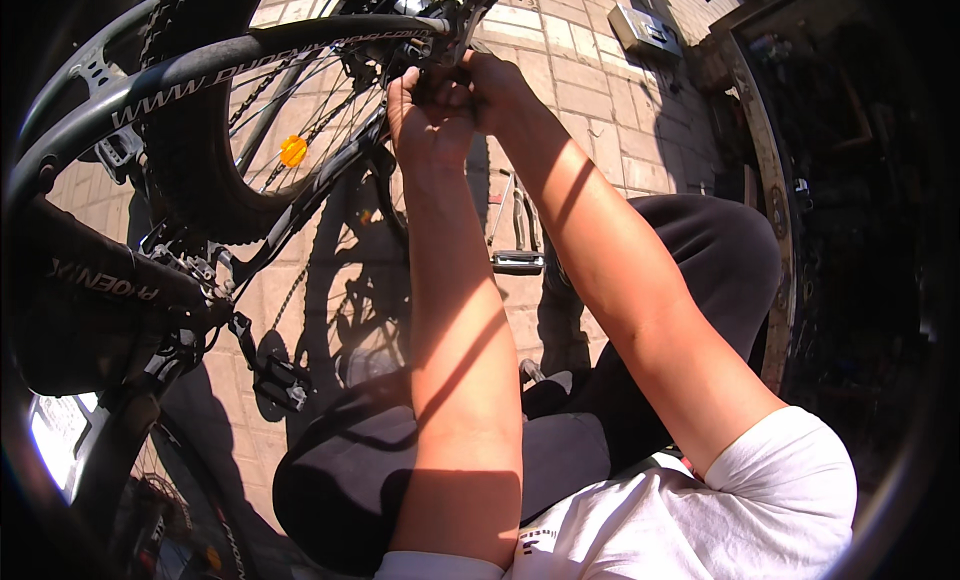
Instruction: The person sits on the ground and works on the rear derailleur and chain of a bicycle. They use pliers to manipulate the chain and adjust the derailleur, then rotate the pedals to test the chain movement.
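A black bicycle frame [300, 48] with pale lettering fills the left and top of the view. Both my arms reach forward to the dark parts by its rear wheel hub. My left hand [432, 115] is palm up beneath these parts, its fingers curled inward. Close against it on the right, my right hand [495, 88] is also closed, fingertips among the same parts. What either hand grips is hidden by fingers and shadow. The knobby tyre [195, 145] and spokes with an orange reflector [293, 151] are left of my hands.
A crank pedal [281, 383] sticks out above the paving at lower left. A metal tool with a flat base [518, 262] lies near my knees. A grey box [645, 32] sits at far right, left of a wooden frame edge [772, 210] bordering a dark space.
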The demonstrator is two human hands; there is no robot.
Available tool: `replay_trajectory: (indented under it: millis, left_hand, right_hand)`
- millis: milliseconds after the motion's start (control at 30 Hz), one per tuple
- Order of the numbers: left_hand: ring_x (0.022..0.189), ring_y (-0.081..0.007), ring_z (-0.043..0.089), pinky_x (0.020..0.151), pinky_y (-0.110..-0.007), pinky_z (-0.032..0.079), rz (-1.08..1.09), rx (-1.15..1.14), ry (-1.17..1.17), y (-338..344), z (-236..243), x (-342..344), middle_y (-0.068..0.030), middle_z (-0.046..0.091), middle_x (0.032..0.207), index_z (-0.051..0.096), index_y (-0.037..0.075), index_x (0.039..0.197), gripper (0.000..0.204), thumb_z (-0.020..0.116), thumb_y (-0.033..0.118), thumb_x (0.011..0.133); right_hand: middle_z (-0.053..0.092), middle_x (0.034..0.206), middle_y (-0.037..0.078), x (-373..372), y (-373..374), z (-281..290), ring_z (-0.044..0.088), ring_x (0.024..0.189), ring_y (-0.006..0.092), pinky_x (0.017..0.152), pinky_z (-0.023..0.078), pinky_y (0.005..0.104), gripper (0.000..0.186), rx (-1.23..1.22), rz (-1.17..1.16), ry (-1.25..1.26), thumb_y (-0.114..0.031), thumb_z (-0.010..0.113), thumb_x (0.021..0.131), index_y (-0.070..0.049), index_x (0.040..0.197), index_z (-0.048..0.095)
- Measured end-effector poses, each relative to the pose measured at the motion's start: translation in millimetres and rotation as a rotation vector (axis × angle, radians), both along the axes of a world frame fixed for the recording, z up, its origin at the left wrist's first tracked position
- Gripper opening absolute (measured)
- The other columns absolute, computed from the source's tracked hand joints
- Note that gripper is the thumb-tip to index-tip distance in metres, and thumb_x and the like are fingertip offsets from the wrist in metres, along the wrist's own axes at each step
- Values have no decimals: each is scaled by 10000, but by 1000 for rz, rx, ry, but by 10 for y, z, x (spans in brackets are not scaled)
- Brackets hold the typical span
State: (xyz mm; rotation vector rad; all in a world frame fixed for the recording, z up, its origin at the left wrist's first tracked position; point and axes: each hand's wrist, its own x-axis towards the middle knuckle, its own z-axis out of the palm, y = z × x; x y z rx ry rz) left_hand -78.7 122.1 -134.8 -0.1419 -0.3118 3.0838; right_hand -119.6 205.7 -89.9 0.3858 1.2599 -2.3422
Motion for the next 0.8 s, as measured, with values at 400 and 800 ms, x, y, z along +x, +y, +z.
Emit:
replay_trajectory:
  millis: [400, 800]
  left_hand:
    - [837, -288, 567, 812, -396, 457, 10, -175, -131, -58, 138, 60, -145, 640, 908, 598, -7, 996, 255, 555, 196, 848]
    - [706, -180, 528, 629, -335, 356, 27, -150, -67, -95, 172, 91, -73, 615, 827, 565, 43, 983, 161, 543, 120, 844]
  right_hand:
    - [676, 966, 112, 280, 238, -30, 660, 816, 198, 688, 534, 326, 233, 196, 239, 247, -160, 612, 897, -6, 1071, 597]
    - [683, 931, 189, 936, 1621, -2540, 656, 921, 340, 822, 511, 406, 309, 1477, 345, 52, -239, 717, 739, -35, 968, 690]
